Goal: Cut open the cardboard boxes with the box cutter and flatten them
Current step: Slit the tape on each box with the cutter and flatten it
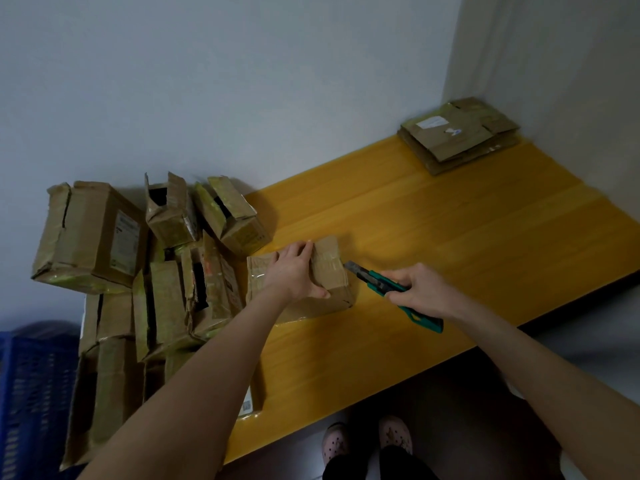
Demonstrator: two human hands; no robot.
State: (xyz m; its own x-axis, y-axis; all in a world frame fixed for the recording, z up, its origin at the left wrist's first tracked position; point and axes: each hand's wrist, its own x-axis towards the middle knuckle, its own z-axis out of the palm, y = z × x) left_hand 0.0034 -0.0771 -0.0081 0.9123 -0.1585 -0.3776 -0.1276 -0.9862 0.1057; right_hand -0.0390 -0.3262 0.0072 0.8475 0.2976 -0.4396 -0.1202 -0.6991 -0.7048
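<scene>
A small taped cardboard box (pixel 332 271) lies on the yellow table (pixel 450 237), near its left part. My left hand (pixel 294 270) lies on top of the box, fingers across it and thumb curled at its near side, holding it down. My right hand (pixel 420 289) grips a green box cutter (pixel 384 284). The cutter's dark blade end points left and sits right at the taped right edge of the box.
A heap of several worn cardboard boxes (pixel 156 271) fills the table's left end. A stack of flattened boxes (pixel 457 133) lies in the far right corner by the wall. A blue plastic crate (pixel 31 393) stands at lower left. My feet (pixel 367 438) are below the table's near edge.
</scene>
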